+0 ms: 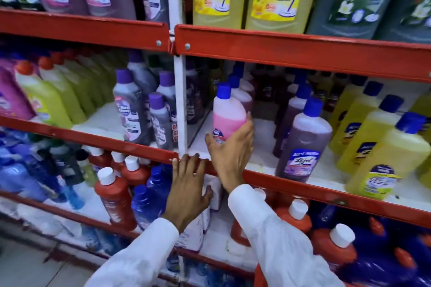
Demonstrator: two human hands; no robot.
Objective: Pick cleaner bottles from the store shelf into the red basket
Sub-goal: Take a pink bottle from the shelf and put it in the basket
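Note:
A pink cleaner bottle (227,114) with a blue cap stands at the front left of the middle shelf (303,182). My right hand (231,151) wraps around its lower part, thumb on the left, fingers on the right. My left hand (189,186) rests flat with its fingertips on the red shelf edge just left of it, holding nothing. The red basket is not in view.
A purple bottle (303,140) and several yellow bottles (382,154) stand right of the pink one. Grey bottles with purple caps (133,109) fill the bay to the left. Red bottles (114,196) and blue bottles sit on the shelf below. Large bottles line the top shelf.

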